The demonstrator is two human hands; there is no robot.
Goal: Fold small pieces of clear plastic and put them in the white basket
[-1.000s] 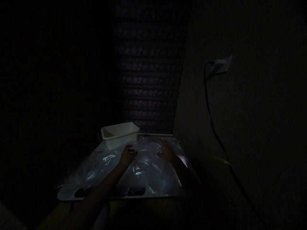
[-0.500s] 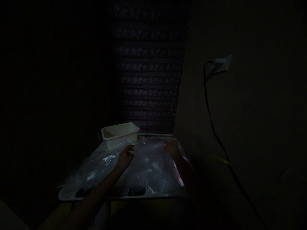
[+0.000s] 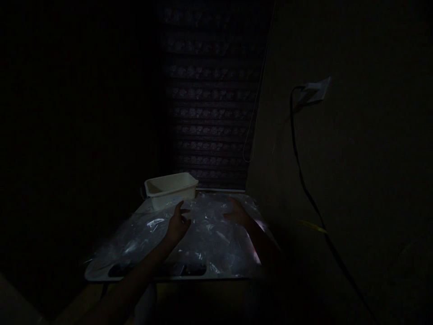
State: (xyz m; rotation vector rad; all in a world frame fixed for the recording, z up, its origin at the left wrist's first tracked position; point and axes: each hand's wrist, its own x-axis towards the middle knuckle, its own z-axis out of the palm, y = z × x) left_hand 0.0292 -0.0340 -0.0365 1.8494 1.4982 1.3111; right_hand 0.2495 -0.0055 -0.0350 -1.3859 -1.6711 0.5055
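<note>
"Darkness swallows most of the room on my feed, so let's start close. What lies at the near edge?"

"I have a white tabletop with rounded corners (image 3: 93,274), dark oblong recesses (image 3: 195,270) along that edge. Over it spreads a crinkled, clear plastic sheet (image 3: 203,239), reaching well back."

"And the hands?"

"My view puts the bare left hand (image 3: 177,224) over the middle of the sheet, fingers parted, pinching nothing I can make out. Slightly farther, to the right, the bare right hand (image 3: 237,214) has thumb and fingers apart too. Whether either touches the plastic, I can't tell."

"How would you handle it well?"

"Film like this probably slides and clings, so I'd favour light fingertips and even pressure from both sides; one sharp pluck may drag the whole layer. I'd also mind the rectangular cream plastic tub (image 3: 174,197) at the far left, close against the sheet: a hard tug could shift it."

"Beyond that?"

"I see a dark, banded, flower-patterned blind (image 3: 209,113)."
</note>
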